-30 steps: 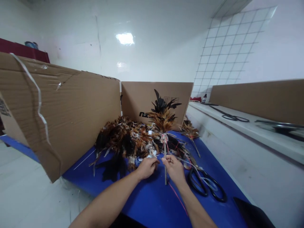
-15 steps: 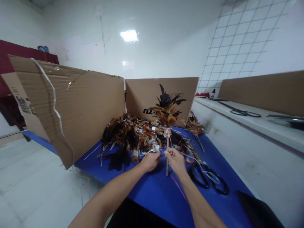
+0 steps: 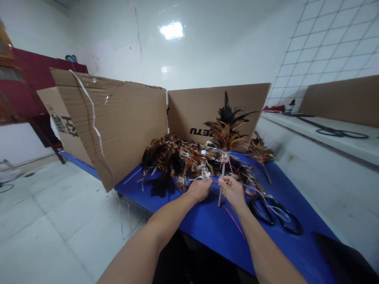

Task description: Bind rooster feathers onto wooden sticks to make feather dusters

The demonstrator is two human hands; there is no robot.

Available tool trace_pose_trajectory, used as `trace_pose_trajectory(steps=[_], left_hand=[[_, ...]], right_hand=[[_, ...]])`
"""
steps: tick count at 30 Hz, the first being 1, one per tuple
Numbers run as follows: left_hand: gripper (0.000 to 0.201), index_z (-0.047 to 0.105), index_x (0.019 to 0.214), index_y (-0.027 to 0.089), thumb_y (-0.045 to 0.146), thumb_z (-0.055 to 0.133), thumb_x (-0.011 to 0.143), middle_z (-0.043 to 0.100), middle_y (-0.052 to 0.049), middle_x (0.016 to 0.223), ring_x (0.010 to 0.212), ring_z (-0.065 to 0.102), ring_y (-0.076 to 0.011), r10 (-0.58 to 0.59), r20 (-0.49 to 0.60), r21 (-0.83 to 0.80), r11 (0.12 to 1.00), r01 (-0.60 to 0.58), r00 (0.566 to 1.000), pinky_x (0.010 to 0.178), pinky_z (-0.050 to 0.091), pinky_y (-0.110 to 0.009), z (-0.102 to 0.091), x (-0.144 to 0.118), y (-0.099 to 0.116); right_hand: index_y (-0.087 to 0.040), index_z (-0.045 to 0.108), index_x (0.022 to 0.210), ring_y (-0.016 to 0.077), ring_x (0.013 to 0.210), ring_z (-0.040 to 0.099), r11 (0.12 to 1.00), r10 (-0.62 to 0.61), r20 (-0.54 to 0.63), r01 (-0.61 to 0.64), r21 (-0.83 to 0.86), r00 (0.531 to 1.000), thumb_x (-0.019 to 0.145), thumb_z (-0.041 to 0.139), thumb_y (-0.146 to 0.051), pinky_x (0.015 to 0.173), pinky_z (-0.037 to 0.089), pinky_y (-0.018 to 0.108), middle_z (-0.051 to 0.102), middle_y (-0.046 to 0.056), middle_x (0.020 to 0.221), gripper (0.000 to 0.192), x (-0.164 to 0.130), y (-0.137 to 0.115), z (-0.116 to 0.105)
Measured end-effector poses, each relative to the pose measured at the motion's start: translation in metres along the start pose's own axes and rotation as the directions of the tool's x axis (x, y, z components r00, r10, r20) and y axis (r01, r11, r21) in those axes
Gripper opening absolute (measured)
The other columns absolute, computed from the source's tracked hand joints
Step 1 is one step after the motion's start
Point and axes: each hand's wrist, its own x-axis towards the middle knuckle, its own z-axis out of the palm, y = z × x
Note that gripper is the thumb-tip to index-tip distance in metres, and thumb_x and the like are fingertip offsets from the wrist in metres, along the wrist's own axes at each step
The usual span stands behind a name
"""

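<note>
Head view: scene shifted rightward in frame since earlier. Right hand [image 3: 233,192] pinches feathered stick [image 3: 226,147], standing toward hand's 12 o'clock; left hand [image 3: 200,190] curled closed, hold unclear. Feathering seemingly bound; feather heap [image 3: 174,157], left hand's 11 o'clock, remains.

Over the blue table [image 3: 201,232] the feather bundle [image 3: 226,136] is black above golden-brown and the string [image 3: 233,220] pinkish red, on it the scissor handles [image 3: 267,222] are black, and behind it the black-lettered cardboard [image 3: 198,104] is brown.

The blue table [image 3: 207,227] carries a heap of brown and black feathers [image 3: 177,156], black-handled scissors [image 3: 264,194] and a feather-topped stick [image 3: 260,153].
</note>
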Motion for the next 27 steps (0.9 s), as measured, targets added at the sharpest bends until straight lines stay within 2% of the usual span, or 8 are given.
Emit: trace_pose_trajectory(steps=[5, 9, 17, 20, 22, 24, 27], left_hand=[[0.031, 0.052, 0.111, 0.019, 0.017, 0.033, 0.086, 0.048, -0.013, 0.116, 0.088, 0.057, -0.023, -0.016, -0.024, 0.056, 0.998, 0.018, 1.0, 0.069, 0.048, -0.034, -0.005, -0.002, 0.006], [0.035, 0.048, 0.117, 0.02, 0.02, 0.034, 0.085, 0.041, -0.011, 0.128, 0.081, 0.06, -0.0218, -0.006, -0.062, 0.192, 0.981, 0.017, 0.998, 0.062, 0.049, -0.033, -0.01, -0.004, 0.011], [0.037, 0.048, 0.118, 0.02, 0.018, 0.031, 0.086, 0.039, -0.011, 0.133, 0.083, 0.06, -0.023, 0.068, -0.066, 0.243, 0.969, -0.05, 0.996, 0.057, 0.049, -0.032, -0.012, -0.007, 0.013], [0.04, 0.048, 0.121, 0.022, 0.016, 0.031, 0.085, 0.04, -0.01, 0.133, 0.085, 0.06, -0.0222, 0.133, -0.043, 0.251, 0.961, -0.118, 0.99, 0.056, 0.049, -0.03, -0.01, -0.011, 0.012], [0.043, 0.045, 0.124, 0.023, 0.015, 0.033, 0.084, 0.038, -0.01, 0.134, 0.09, 0.059, -0.0232, 0.205, -0.022, 0.25, 0.949, -0.193, 0.979, 0.057, 0.049, -0.03, -0.01, -0.014, 0.012], [0.044, 0.045, 0.125, 0.022, 0.015, 0.035, 0.083, 0.039, -0.011, 0.133, 0.096, 0.057, -0.0239, 0.235, -0.041, 0.242, 0.945, -0.218, 0.971, 0.062, 0.049, -0.031, -0.012, -0.017, 0.014], [0.037, 0.049, 0.119, 0.019, 0.019, 0.035, 0.085, 0.043, -0.01, 0.13, 0.106, 0.051, -0.0224, 0.295, -0.045, 0.282, 0.92, -0.271, 0.954, 0.079, 0.047, -0.033, -0.019, -0.025, 0.022]], right_hand=[[-0.018, 0.051, 0.075, 0.0072, 0.036, 0.039, 0.999, 0.035, 0.008, -0.035, 0.037, 0.999, 0.063, 0.063, -0.055, 0.035, 0.032, 0.022, 0.055, -0.003, 0.055, 0.04, 0.0, 0.0, 0.001], [-0.018, 0.052, 0.074, 0.0069, 0.036, 0.039, 0.996, 0.062, 0.009, -0.063, 0.07, 0.998, 0.062, 0.064, -0.054, 0.035, 0.031, 0.021, 0.056, -0.002, 0.056, 0.04, -0.001, -0.001, 0.0], [-0.018, 0.052, 0.073, 0.0064, 0.036, 0.038, 0.989, 0.091, -0.009, -0.09, 0.114, 0.996, 0.058, 0.067, -0.054, 0.033, 0.03, 0.021, 0.056, -0.002, 0.056, 0.043, -0.003, -0.001, -0.001], [-0.017, 0.053, 0.074, 0.0063, 0.035, 0.037, 0.986, 0.101, -0.013, -0.098, 0.138, 0.995, 0.055, 0.069, -0.053, 0.032, 0.03, 0.021, 0.055, -0.002, 0.054, 0.044, -0.003, 0.0, -0.001], [-0.018, 0.054, 0.074, 0.0065, 0.034, 0.038, 0.983, 0.108, -0.014, -0.104, 0.15, 0.994, 0.053, 0.071, -0.051, 0.031, 0.029, 0.021, 0.056, -0.001, 0.054, 0.043, -0.001, 0.002, -0.002], [-0.019, 0.055, 0.074, 0.0065, 0.035, 0.038, 0.982, 0.123, -0.015, -0.119, 0.144, 0.992, 0.053, 0.071, -0.049, 0.032, 0.029, 0.021, 0.057, 0.001, 0.055, 0.041, 0.0, 0.004, -0.003], [-0.019, 0.056, 0.072, 0.0071, 0.036, 0.04, 0.984, 0.151, -0.019, -0.148, 0.101, 0.988, 0.053, 0.07, -0.047, 0.034, 0.031, 0.021, 0.057, 0.002, 0.054, 0.037, 0.0, 0.003, -0.004]])
